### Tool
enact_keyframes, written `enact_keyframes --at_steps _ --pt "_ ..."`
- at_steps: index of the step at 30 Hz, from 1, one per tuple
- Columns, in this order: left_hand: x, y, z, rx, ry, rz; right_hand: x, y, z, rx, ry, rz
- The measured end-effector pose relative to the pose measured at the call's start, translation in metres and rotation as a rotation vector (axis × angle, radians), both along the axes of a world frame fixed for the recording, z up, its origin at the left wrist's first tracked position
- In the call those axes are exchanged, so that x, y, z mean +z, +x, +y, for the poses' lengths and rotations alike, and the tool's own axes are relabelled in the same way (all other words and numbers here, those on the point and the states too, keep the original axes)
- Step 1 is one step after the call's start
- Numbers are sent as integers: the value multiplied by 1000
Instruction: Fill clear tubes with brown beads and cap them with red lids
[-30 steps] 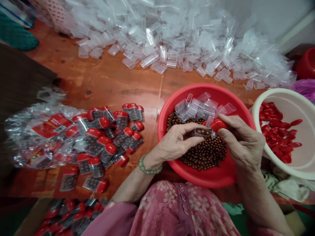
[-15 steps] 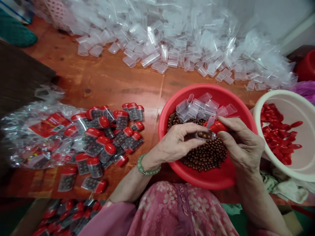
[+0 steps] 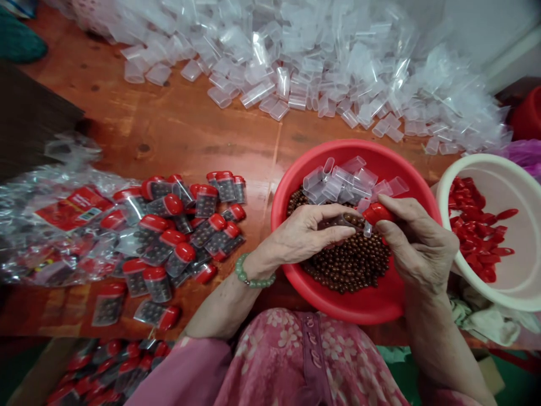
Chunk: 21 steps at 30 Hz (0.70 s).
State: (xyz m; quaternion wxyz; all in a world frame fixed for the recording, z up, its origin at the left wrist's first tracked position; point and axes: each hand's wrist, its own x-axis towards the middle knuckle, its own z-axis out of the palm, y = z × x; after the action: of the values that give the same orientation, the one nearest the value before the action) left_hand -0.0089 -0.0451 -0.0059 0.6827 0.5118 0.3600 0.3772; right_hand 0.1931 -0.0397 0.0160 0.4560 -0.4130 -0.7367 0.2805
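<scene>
My left hand (image 3: 291,237) pinches a clear plastic container (image 3: 347,219) between thumb and fingers, with brown beads inside it. Close by its right end, my right hand (image 3: 425,242) grips a red cap (image 3: 377,213) between thumb and forefinger. Whether cap and container touch I cannot tell. Both hands are over a red basin (image 3: 279,206). Below them lies a heap of shiny brown beads (image 3: 346,265), and several empty clear containers (image 3: 338,181) rest on the beads at the basin's far side.
A white bucket (image 3: 522,225) of red caps (image 3: 477,225) stands right of the basin. Filled, red-capped containers (image 3: 186,225) lie on the wooden table (image 3: 249,135) at left, beside a clear plastic bag (image 3: 25,220). Many empty clear containers (image 3: 296,84) are piled along the back.
The view has shifted slightly. The container in my left hand has tilted a little and its beads sit nearer the cap's level. Both hands keep their holds.
</scene>
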Motion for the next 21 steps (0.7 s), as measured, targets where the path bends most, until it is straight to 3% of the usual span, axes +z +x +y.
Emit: enact_keyframes --at_steps 9,14,21 --pt "-6 -4 4 -1 -289 -294 -8 2 5 -66 -3 -23" --pt "-9 -4 5 -29 -314 -398 -15 5 11 -166 -17 -2" --pt "-6 -4 4 -44 -348 -441 -19 9 11 -196 -27 -13"
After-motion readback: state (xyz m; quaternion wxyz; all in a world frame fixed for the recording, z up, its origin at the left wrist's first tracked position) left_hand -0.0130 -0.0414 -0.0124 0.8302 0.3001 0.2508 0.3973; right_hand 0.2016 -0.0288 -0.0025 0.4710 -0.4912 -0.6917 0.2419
